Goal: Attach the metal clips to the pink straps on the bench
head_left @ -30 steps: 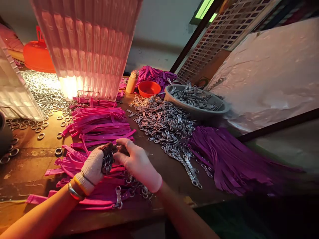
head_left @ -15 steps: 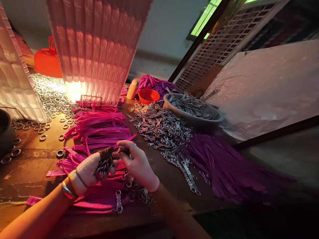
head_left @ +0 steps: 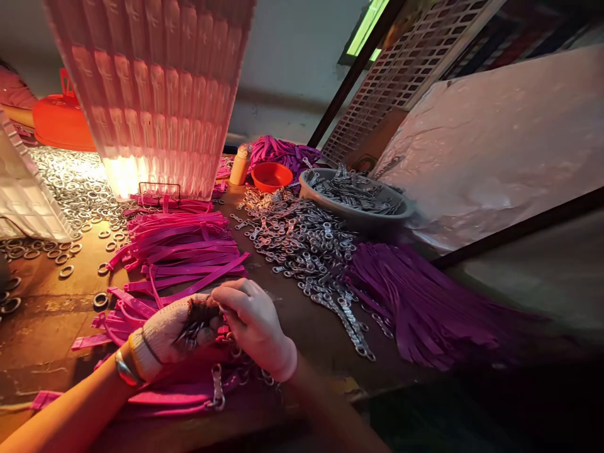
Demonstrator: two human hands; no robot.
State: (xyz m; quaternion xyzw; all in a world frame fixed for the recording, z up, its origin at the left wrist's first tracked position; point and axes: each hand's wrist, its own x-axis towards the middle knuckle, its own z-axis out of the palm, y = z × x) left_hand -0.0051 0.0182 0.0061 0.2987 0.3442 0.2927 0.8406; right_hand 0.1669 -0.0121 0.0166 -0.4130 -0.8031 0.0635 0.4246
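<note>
Left hand (head_left: 163, 336), gloved, closed in a fist around a bunch of metal clasps (head_left: 191, 330). Right hand (head_left: 255, 327) touching the left, fingertips pressed together on what looks like one clasp of that bunch; too blurred to be sure. Both over pink straps (head_left: 184, 251) on the table (head_left: 47, 314). Loose clasp pile (head_left: 302, 242) beside purple straps (head_left: 415, 302); grey bowl (head_left: 353, 211) behind.
</note>
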